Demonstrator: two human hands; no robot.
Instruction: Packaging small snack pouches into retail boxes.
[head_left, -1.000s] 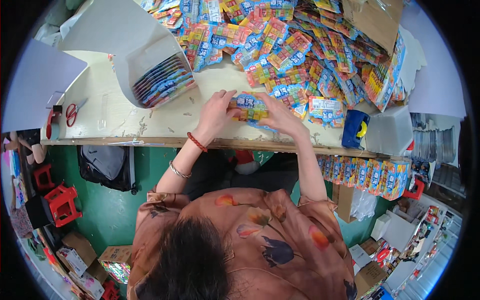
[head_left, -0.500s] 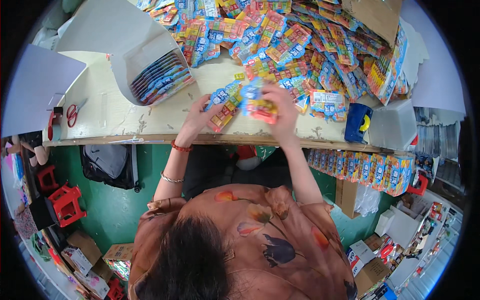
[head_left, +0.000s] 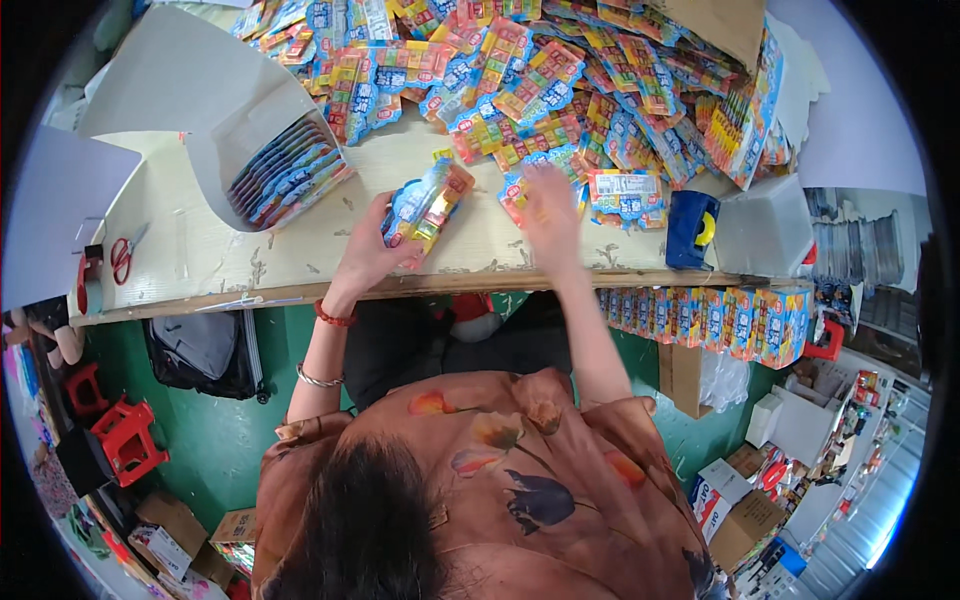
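Printed characters stand on the bright packets [head_left: 540, 88], on one's barcode label [head_left: 625, 184], and on a carton [head_left: 712, 508].

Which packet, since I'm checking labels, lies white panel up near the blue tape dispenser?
The flat-lying packet just left of the blue tape dispenser: its white panel faces up, while neighbouring packets show colourful faces.
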